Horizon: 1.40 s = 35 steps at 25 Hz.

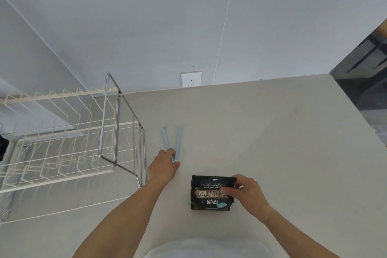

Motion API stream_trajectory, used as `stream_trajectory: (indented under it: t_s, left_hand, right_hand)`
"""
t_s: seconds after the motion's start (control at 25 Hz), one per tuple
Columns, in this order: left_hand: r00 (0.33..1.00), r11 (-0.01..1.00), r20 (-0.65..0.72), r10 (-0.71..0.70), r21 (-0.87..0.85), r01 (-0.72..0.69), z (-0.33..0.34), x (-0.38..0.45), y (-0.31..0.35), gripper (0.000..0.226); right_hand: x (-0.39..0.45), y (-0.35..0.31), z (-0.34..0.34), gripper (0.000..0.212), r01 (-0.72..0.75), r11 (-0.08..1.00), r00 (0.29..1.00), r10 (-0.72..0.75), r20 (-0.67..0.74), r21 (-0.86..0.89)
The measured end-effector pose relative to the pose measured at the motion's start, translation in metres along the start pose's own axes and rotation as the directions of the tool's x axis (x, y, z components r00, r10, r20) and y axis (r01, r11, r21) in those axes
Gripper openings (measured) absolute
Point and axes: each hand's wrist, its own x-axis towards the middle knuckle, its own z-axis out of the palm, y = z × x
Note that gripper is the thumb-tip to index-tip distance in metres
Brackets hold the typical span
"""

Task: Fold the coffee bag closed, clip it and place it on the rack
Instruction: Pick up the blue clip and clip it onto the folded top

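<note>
Bag (211,192) lies folded near the front tabletop (272,132) edge, right hand (249,195) pinching its fold shut, seemingly so the left hand (165,165), closed on the open clip (174,144), can fetch it.

- Wall socket (191,78): white, on the wall just above the counter's (261,132) back edge.
- Dark appliance (364,81): at the counter's right edge.
</note>
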Motion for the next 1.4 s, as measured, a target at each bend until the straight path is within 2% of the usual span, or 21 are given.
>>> stream_trajectory:
  t_s: [0.08,0.16,0.28,0.4,0.52,0.68,0.92,1.2,1.4]
  left_hand:
    - [0.999,0.997,-0.045,0.029,0.067,-0.026,0.002,-0.002,-0.002,0.020]
    - [0.996,0.999,-0.083,0.024,0.040,-0.021,0.002,-0.007,-0.001,0.015]
    - [0.979,0.977,-0.202,-0.033,-0.213,-0.011,-0.005,-0.023,0.002,0.013]
    - [0.956,0.851,-0.280,-0.087,-0.519,-0.075,-0.020,-0.048,0.008,0.010]
    - [0.972,0.711,-0.227,-0.063,-0.694,-0.116,-0.034,-0.078,0.010,0.012]
    - [0.976,0.723,-0.161,0.143,-0.657,-0.215,-0.040,-0.105,0.002,0.019]
    - [0.966,0.737,-0.103,0.237,-0.629,-0.248,-0.043,-0.107,0.010,0.023]
    - [0.979,0.730,-0.067,0.195,-0.656,-0.190,-0.037,-0.104,0.022,0.023]
    - [0.981,0.717,-0.033,0.193,-0.678,-0.163,-0.035,-0.103,0.024,0.025]
  right_hand:
    - [-0.001,0.000,0.001,0.015,0.011,0.999,1.000,-0.010,-0.027,0.034]
    - [-0.001,0.002,0.003,0.016,0.021,0.996,0.998,-0.015,-0.068,0.084]
    - [-0.001,0.003,0.006,0.017,0.018,0.988,0.996,-0.004,-0.088,0.153]
    - [-0.001,0.005,0.008,0.016,-0.004,0.974,0.996,0.024,-0.082,0.228]
    - [-0.001,0.006,0.009,0.013,0.003,0.967,0.995,0.021,-0.094,0.255]
    - [0.000,0.008,0.011,0.010,0.003,0.959,0.995,0.024,-0.092,0.283]
    - [-0.002,0.011,0.010,0.011,-0.007,0.948,0.997,0.031,-0.071,0.318]
    - [-0.002,0.014,0.012,0.008,-0.032,0.939,0.994,0.065,-0.085,0.341]
    - [-0.002,0.014,0.011,0.014,-0.016,0.921,0.996,0.047,-0.071,0.390]
